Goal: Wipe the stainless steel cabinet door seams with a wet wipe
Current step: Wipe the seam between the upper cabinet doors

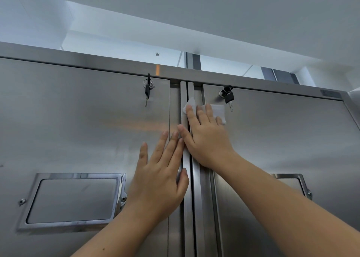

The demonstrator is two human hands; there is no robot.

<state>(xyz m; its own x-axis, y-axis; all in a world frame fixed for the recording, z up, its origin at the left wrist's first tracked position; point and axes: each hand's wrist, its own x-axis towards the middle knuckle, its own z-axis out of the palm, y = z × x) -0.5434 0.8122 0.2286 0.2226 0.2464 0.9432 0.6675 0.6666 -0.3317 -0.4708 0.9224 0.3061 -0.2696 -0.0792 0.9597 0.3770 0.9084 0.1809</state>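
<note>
A stainless steel cabinet fills the view, with a left door and a right door. The vertical centre seam runs between them. A white wet wipe lies flat across the upper seam and onto the right door. My right hand presses the wipe against the metal with straight fingers. My left hand rests flat on the left door beside the seam, fingers spread, holding nothing.
A key hangs from the left door's lock and another key from the right door's lock, close to the wipe. Recessed handles sit lower down, a left one and a right one. The cabinet's top rail is above.
</note>
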